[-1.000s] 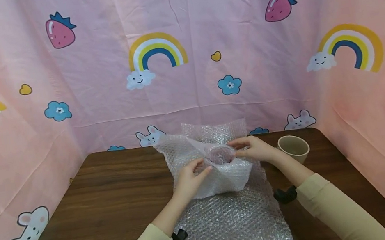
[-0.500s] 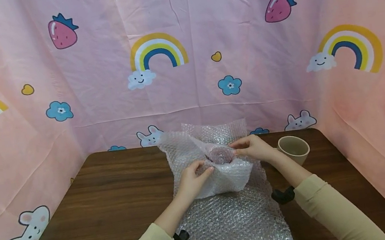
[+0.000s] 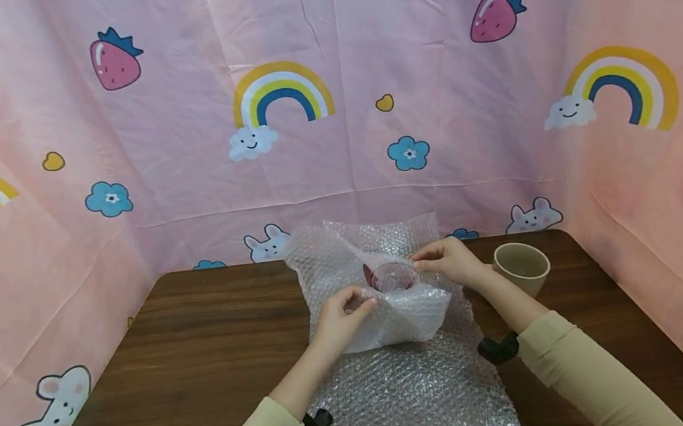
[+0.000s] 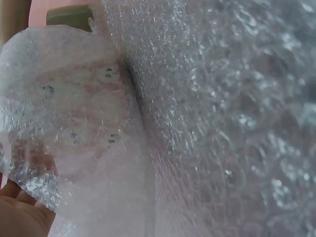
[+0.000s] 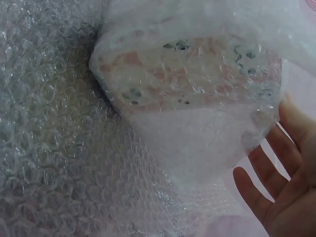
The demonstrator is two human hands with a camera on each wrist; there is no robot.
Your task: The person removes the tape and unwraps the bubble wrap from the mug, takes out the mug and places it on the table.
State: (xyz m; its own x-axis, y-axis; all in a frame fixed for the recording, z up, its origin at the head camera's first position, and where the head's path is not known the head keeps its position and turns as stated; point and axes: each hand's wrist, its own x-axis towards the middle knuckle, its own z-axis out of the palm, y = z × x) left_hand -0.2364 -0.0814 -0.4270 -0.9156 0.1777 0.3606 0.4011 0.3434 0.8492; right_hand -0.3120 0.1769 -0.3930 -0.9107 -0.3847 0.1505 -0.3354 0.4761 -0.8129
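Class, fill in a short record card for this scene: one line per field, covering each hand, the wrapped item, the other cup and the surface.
Left hand: left hand pinches the bubble wrap at the wrapped cup's near-left side.
Right hand: right hand pinches the wrap at the rim's right side.
Wrapped item: pink patterned cup, mouth uncovered.
Other cup: beige cup, unwrapped, to the right.
Surface: dark wooden table.
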